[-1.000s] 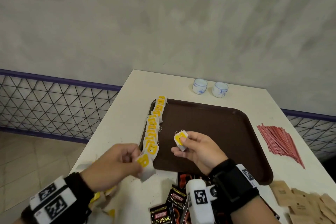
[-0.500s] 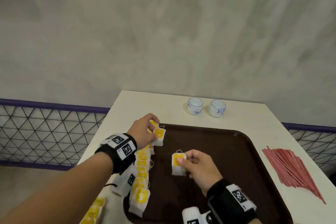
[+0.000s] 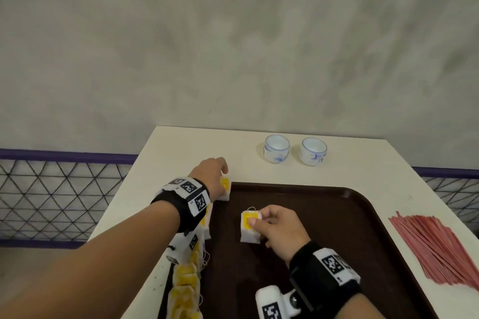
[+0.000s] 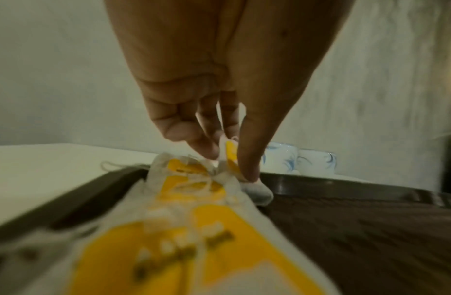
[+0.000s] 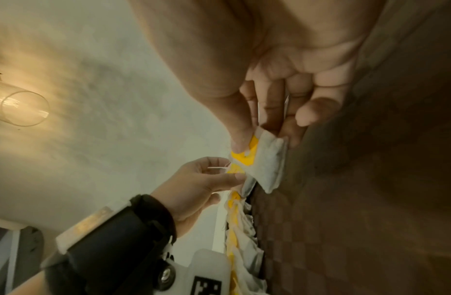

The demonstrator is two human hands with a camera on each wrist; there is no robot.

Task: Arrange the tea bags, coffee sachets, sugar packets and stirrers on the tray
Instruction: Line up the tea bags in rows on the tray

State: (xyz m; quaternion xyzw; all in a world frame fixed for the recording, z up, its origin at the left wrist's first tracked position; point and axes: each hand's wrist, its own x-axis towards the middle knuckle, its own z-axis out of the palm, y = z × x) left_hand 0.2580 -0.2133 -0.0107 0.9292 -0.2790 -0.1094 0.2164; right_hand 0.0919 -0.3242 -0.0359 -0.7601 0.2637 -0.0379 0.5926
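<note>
The left hand (image 3: 211, 179) reaches to the far left corner of the brown tray (image 3: 337, 215), thumb and fingertips pinching a tea bag (image 3: 225, 189) by its yellow tag; the left wrist view shows this grip closed on the tag, the bag's lower end touching the tray rim at the head of the row of tea bags (image 3: 188, 282). That row runs along the tray's left edge toward the person, white bags with yellow tags overlapping one another. The right hand (image 3: 278, 228) is over the middle-left of the tray, its thumb and forefinger nipping a second tea bag (image 3: 250, 226) by the yellow tag, the other fingers loosely curled; the bag hangs down from the grip, and whether it touches the tray floor cannot be told. A sheaf of red stirrers (image 3: 438, 248) lies on the white worktop (image 3: 181, 147) to the right of the tray. Two small white cups with blue marks (image 3: 294, 149) stand side by side on the worktop beyond the tray's far edge
</note>
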